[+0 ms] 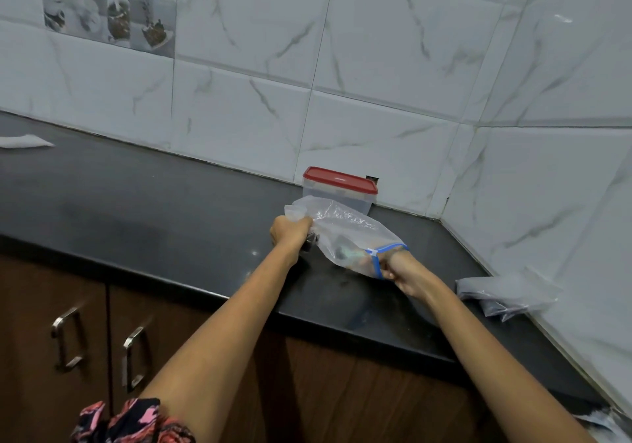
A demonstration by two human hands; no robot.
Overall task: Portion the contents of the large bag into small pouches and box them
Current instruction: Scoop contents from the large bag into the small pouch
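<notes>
Nearest, at the right counter edge, loose clear pouches [506,293] are noted. The large bag [345,234] is held above the black counter [171,203]: its blue zip end is pinched by the right hand [398,269], its bunched far end gripped by the left hand [290,232]. Beyond, a red-lidded box [340,187] is seen against the tiled wall [376,83], closed.

Box [340,191] on counter [154,203] against wall; large bag [345,234] before it; pouches [506,293] right.
</notes>
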